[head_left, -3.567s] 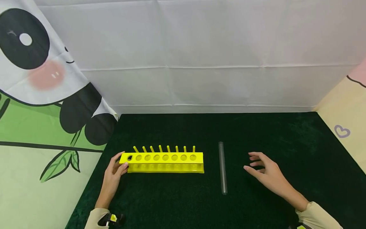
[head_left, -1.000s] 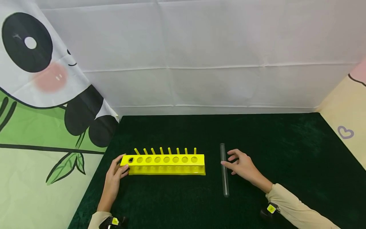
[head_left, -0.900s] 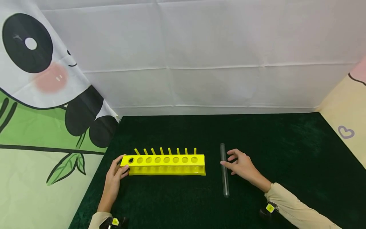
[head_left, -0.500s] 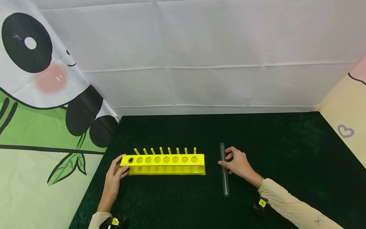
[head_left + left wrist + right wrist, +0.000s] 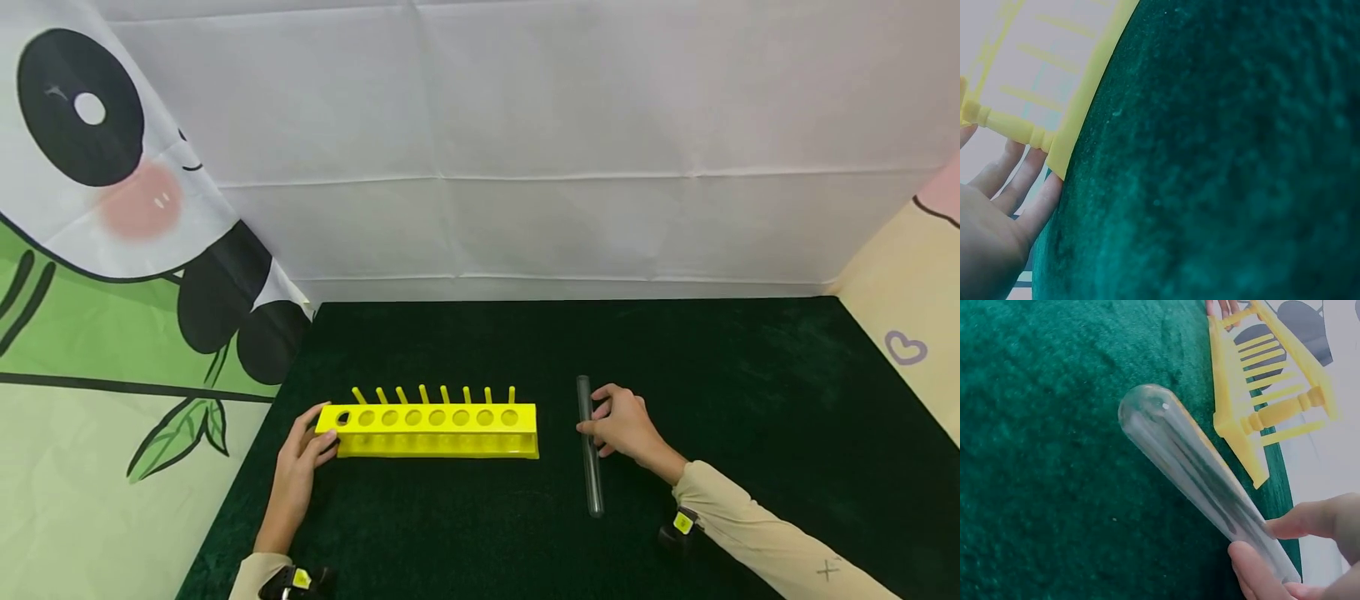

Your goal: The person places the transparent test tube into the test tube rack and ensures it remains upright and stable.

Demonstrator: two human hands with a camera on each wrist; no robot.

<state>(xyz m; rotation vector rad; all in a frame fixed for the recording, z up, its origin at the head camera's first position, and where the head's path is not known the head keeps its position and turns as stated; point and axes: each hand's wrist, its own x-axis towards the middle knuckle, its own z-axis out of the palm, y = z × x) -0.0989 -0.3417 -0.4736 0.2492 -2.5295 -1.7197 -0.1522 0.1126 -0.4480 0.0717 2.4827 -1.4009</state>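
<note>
A yellow test tube rack with one row of holes and a row of pegs behind stands left of centre. My left hand holds its left end, thumb at the front edge and fingers at the back. In the left wrist view the fingertips touch the rack's end frame. To the right of the rack, a clear glass test tube lies lengthwise on the cloth, its rounded end toward me. My right hand pinches it around the middle; the right wrist view shows thumb and fingers on opposite sides of the tube.
Dark green cloth covers the table. A white hanging sheet stands along the back edge. Printed panda fabric hangs at the left, and a cream panel with a heart borders the right side.
My right hand has moved left from the open cloth to the test tube, and its thumb and fingers have closed on it. The rack and left hand have stayed in place.
</note>
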